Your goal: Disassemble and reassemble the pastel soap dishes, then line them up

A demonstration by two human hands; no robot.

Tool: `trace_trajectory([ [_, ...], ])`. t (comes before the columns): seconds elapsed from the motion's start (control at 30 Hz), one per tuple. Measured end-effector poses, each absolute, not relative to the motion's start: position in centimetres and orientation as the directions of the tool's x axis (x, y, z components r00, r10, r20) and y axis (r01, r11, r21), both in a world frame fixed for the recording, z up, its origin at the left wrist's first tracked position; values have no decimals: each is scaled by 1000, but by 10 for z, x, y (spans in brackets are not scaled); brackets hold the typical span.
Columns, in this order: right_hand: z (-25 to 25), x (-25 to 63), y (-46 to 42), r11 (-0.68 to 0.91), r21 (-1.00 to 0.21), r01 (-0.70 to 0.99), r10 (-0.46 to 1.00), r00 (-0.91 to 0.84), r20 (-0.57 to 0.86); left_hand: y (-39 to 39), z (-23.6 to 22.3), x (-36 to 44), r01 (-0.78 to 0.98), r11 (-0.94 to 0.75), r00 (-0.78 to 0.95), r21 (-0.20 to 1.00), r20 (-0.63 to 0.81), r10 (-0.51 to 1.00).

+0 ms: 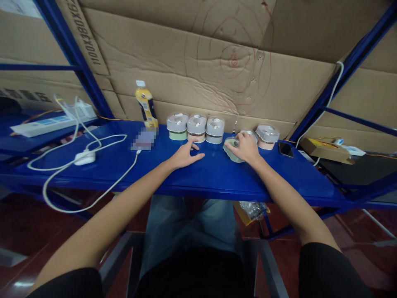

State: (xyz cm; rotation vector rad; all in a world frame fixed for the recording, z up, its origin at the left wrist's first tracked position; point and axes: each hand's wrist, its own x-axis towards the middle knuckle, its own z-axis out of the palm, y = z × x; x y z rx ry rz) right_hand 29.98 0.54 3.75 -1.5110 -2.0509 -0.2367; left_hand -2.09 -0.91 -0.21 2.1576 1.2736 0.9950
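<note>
My left hand [186,155] rests on the blue shelf with its fingers spread and nothing in them, just in front of a pink-based round container with a clear lid [197,123]. My right hand [246,148] is closed over a pale green piece with a wavy edge [233,154]. A dark part shows in its middle; the hand hides the rest. To the left stands a green-based container [178,125], and a grey-based container [215,129] is between the hands. Behind my right hand another clear lid is partly hidden, beside a second pink-based container [267,136].
A yellow drink bottle [145,103] stands at the back left, near a blurred phone [144,138] on a white cable. The white charger [84,157] and power strip [56,124] are further left. A dark phone [285,149] lies right; cardboard [155,54] walls the back.
</note>
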Motion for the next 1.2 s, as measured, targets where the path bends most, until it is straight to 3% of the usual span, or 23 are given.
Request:
trace_trajectory([
  [0.07, 41, 295, -4, 206, -254, 945, 885, -69, 460, -11, 0, -21, 556, -485, 323, 675, 363, 874],
  [0.13, 43, 289, -11, 188, -288, 939, 940, -87, 330, -13, 1, -21, 532, -509, 346, 677, 375, 860],
  [0.2, 45, 282, -17, 363, -321, 875, 918, -276, 286, -15, 2, -20, 481, -545, 382, 687, 395, 835],
  [0.27, 48, 274, -24, 586, -344, 734, 805, -479, 349, -17, 1, -19, 419, -576, 425, 702, 409, 808],
  [0.33, 52, 267, -29, 705, -345, 619, 706, -567, 425, -19, 1, -18, 377, -596, 469, 709, 409, 783],
  [0.4, 55, 262, -32, 740, -335, 584, 670, -593, 447, -22, 0, -17, 366, -610, 507, 703, 400, 764],
  [0.6, 48, 255, -35, 757, -311, 574, 650, -710, 272, -33, 1, -12, 404, -656, 568, 638, 387, 726],
  [0.73, 39, 244, -39, 719, -311, 621, 695, -636, 335, -36, 2, -9, 442, -655, 547, 613, 395, 738],
  [0.87, 39, 246, -34, 702, -390, 596, 711, -559, 426, -32, 2, -11, 452, -650, 510, 611, 421, 750],
  [0.97, 42, 263, -23, 638, -458, 619, 758, -401, 514, -29, 1, -15, 465, -677, 531, 570, 432, 729],
  [1.2, 45, 300, -5, 496, -542, 678, 823, -168, 542, -27, 1, -19, 476, -666, 499, 575, 447, 743],
])
